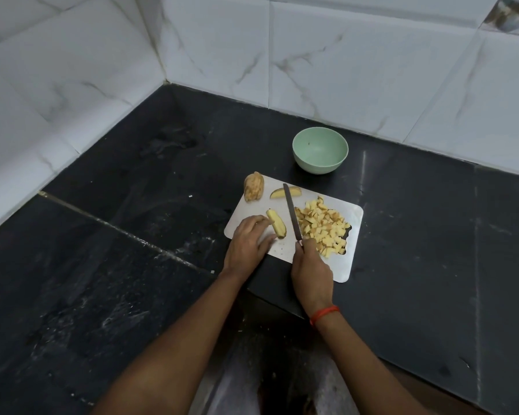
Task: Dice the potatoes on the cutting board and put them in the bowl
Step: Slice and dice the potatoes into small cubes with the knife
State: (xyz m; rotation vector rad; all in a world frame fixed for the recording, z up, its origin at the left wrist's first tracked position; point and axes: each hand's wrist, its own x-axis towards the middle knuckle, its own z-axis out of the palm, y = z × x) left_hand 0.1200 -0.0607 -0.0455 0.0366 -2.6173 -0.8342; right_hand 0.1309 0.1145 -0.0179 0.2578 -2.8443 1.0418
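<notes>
A white cutting board [352, 266] lies on the black counter. On its right side sits a heap of diced potato [322, 227]. My left hand [247, 245] holds a long potato wedge [277, 223] between fingers and thumb at the board's left. My right hand [310, 272] grips the handle of a knife [291, 215], whose blade lies flat along the board between the wedge and the dice. Another wedge [285, 193] lies near the far edge. A larger unpeeled potato piece [253, 186] rests at the far left corner. The pale green bowl [320, 150] stands empty beyond the board.
The black stone counter [132, 235] runs left and right, with white marble-look tiled walls [252, 55] meeting in a corner behind. The counter's front edge steps in just below the board, near my wrists. A red thread circles my right wrist [324, 315].
</notes>
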